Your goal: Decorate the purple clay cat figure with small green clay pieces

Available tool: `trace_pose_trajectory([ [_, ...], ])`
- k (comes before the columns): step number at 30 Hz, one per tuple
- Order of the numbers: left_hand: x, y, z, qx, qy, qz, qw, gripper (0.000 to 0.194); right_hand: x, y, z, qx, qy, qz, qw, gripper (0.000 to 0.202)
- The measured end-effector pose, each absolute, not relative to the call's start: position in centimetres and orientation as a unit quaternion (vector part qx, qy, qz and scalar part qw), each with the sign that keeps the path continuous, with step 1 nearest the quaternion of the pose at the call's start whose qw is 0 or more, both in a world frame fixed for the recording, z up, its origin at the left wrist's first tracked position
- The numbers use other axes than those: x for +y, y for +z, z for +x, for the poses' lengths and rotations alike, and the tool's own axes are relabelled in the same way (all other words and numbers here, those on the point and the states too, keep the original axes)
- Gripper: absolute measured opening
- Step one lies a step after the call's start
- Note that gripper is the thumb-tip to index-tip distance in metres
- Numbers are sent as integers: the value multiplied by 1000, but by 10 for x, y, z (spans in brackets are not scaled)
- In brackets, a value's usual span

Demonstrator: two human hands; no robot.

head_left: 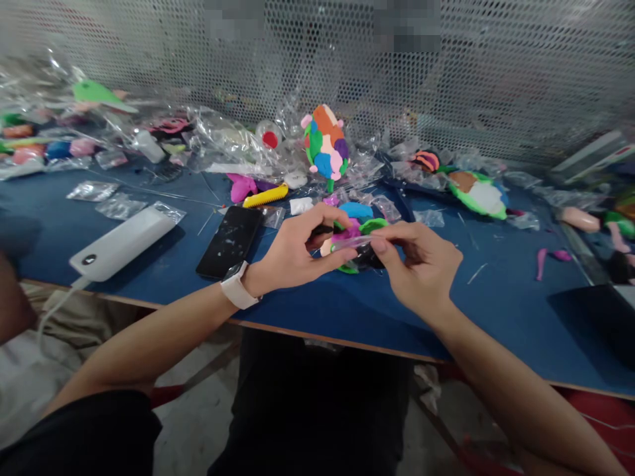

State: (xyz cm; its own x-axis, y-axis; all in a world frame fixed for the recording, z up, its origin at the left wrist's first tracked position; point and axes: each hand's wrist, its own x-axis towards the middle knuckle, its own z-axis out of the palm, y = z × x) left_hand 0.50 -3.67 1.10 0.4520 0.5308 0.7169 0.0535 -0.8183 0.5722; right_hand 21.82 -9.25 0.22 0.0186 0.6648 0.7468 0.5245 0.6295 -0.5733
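My left hand (308, 243), a white watch at its wrist, has thumb and fingers closed around a small clear plastic wrapper (358, 242). The wrapper's other end is pinched between thumb and forefinger of my right hand (415, 259). Purple modelling clay (347, 231) shows just behind the wrapper; whether it lies inside cannot be told. Beyond and below my fingers sit green clay (373, 226), a blue clay piece (356, 210) and something black, partly hidden by my hands.
A black phone (230, 242) and a white power bank (126, 243) with a cable lie to the left. Behind stands a multicoloured clay-covered shape (326, 142), near a yellow tool (266, 196). Another clay-covered piece (479, 194) lies right. Plastic wrappers line the mesh partition (347, 66).
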Motion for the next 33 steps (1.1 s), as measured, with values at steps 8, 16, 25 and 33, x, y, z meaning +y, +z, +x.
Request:
trace_pose_trajectory([
  [8, -35, 11, 5, 157, 484, 843, 176, 10, -92, 11, 215, -746, 49, -378, 546, 9],
  [16, -37, 11, 9, 142, 488, 842, 182, 5, -96, 15, 214, -757, 68, -377, 529, 7],
  [25, -37, 13, 8, 141, 479, 845, 191, 12, -95, 16, 212, -762, 75, -378, 521, 8],
  [33, -30, 9, 3, 85, 440, 881, 150, 23, -93, 14, 223, -745, 150, -360, 541, 6],
])
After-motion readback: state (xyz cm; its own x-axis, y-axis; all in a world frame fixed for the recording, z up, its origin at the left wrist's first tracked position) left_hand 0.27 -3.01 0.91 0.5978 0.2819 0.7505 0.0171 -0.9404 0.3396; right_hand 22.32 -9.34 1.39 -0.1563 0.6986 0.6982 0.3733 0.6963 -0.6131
